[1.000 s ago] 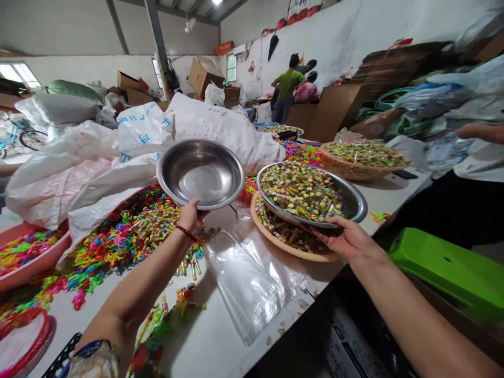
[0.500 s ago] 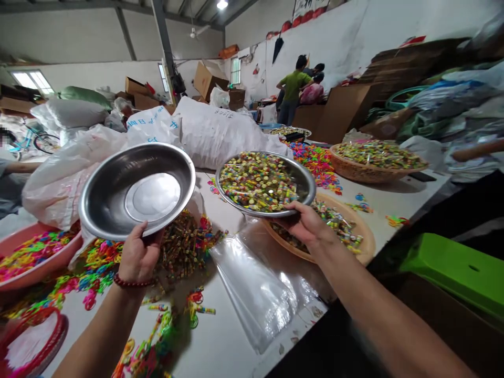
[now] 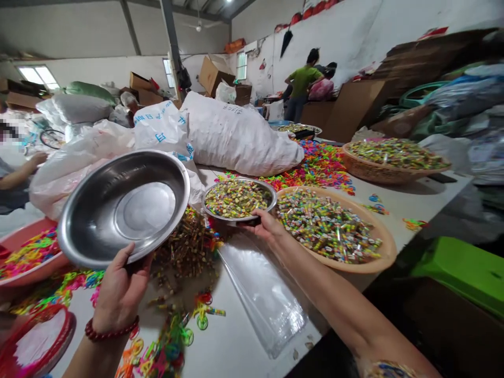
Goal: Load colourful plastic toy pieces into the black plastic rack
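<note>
My left hand (image 3: 124, 286) grips the near rim of an empty metal basin (image 3: 94, 210), tilted toward me above the table, thumb on the inside. My right hand (image 3: 263, 226) holds the near right rim of a smaller-looking metal basin (image 3: 271, 197) filled with small colourful wrapped tubes (image 3: 236, 198). Below and between the two basins lies a heap of similar brownish tubes (image 3: 187, 244). Flat clear plastic bags (image 3: 263, 299) rest on the table under my right forearm. To the right stands an orange basin (image 3: 388, 257) full of wrapped tubes.
White sacks (image 3: 240, 136) lie across the table's back. A pink tub (image 3: 47, 268) of colourful plastic pieces and a red basket (image 3: 66, 336) are at left. Another full basket (image 3: 366, 170) stands far right, a green stool (image 3: 464, 273) beside the table. Several people are in the background.
My right hand has carried the filled basin left and farther away, uncovering the orange basin. The empty basin in my left hand has come slightly closer and lower.
</note>
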`<state>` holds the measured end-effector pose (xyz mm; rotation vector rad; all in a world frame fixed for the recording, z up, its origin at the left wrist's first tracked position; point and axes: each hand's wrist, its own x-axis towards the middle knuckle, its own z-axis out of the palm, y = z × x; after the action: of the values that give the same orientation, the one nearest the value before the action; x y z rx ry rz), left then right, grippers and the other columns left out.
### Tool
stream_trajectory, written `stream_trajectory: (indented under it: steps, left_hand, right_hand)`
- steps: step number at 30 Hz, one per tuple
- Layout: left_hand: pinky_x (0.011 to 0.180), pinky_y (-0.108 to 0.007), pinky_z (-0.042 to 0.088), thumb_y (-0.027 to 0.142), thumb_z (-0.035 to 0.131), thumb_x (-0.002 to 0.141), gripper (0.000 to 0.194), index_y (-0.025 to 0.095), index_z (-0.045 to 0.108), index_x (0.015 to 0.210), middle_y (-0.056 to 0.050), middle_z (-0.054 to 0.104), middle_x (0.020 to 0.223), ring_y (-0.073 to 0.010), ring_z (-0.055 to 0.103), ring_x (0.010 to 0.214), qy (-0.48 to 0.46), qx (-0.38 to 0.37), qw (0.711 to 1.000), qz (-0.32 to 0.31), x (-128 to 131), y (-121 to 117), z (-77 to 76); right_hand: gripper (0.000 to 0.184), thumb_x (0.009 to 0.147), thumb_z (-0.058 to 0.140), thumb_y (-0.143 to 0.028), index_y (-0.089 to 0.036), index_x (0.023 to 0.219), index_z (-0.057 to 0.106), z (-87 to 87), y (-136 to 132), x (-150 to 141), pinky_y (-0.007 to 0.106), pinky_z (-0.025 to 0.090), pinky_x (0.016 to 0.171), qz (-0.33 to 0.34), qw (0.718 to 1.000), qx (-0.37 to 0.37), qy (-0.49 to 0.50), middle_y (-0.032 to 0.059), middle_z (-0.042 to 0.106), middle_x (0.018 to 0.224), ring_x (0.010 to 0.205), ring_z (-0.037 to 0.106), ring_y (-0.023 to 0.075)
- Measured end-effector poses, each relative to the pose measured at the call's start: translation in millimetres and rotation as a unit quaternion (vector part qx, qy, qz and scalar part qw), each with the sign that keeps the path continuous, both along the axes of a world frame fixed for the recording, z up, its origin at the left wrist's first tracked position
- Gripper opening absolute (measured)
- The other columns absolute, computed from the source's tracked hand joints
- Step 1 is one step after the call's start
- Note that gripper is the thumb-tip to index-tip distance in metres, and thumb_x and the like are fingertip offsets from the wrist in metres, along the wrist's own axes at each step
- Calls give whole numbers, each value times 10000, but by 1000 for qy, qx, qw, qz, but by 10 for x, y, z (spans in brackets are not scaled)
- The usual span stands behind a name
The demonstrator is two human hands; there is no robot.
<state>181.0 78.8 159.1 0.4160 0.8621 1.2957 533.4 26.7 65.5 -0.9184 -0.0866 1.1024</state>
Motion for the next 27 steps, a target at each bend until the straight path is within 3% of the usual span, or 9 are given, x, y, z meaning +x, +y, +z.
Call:
stream_trajectory:
  steps: [6, 12, 17, 21, 24, 27]
  left_hand:
    - [752, -190, 629, 65, 461, 938, 254, 130, 704, 973, -52, 745, 952, -118, 721, 772, 63, -41, 997, -24, 29, -156, 75]
    - [665, -163, 631, 74, 459, 929, 292, 181, 711, 1027, -35, 758, 923, -130, 720, 726, 89, -97, 990, -42, 208, -300, 202]
    - [631, -159, 629, 80, 487, 926, 250, 182, 715, 943, -24, 756, 903, -112, 710, 677, 103, -115, 986, -70, 330, -392, 236]
    - [542, -158, 607, 95, 528, 920, 173, 147, 685, 870, -10, 731, 831, -107, 696, 625, 114, -131, 982, -79, 382, -444, 249]
    - [430, -149, 548, 102, 557, 900, 125, 141, 668, 857, -7, 713, 792, -102, 657, 546, 139, -124, 977, -101, 409, -470, 217]
    - [351, -161, 477, 128, 594, 873, 67, 132, 645, 830, -11, 678, 720, -93, 577, 450, 149, -107, 970, -157, 474, -488, 176]
  right_hand:
    - [356, 733, 521, -24, -177, 1052, 558, -221, 135, -44, 450, 645, 630, -22, 999, -35, 23, 42, 716, 816, 779, 684, 216]
    - [276, 753, 564, -28, -160, 994, 583, -422, 374, -35, 339, 632, 665, -31, 999, -32, 16, 0, 681, 723, 718, 672, 167]
    - [238, 831, 626, -154, -199, 1063, 591, -488, 400, -98, 332, 611, 775, -21, 1000, -17, -5, -7, 716, 844, 813, 686, 158]
    - [169, 851, 674, -278, -184, 986, 636, -500, 6, -201, 337, 586, 806, 24, 998, -32, -48, 27, 730, 898, 812, 691, 167]
    - [157, 802, 742, -286, -173, 858, 649, -546, -581, -320, 318, 574, 793, 32, 997, -38, -62, 49, 728, 875, 779, 703, 172]
    - [305, 741, 814, -378, -170, 925, 687, -634, -1294, -485, 284, 564, 777, 26, 992, -51, -113, 70, 731, 970, 827, 715, 171]
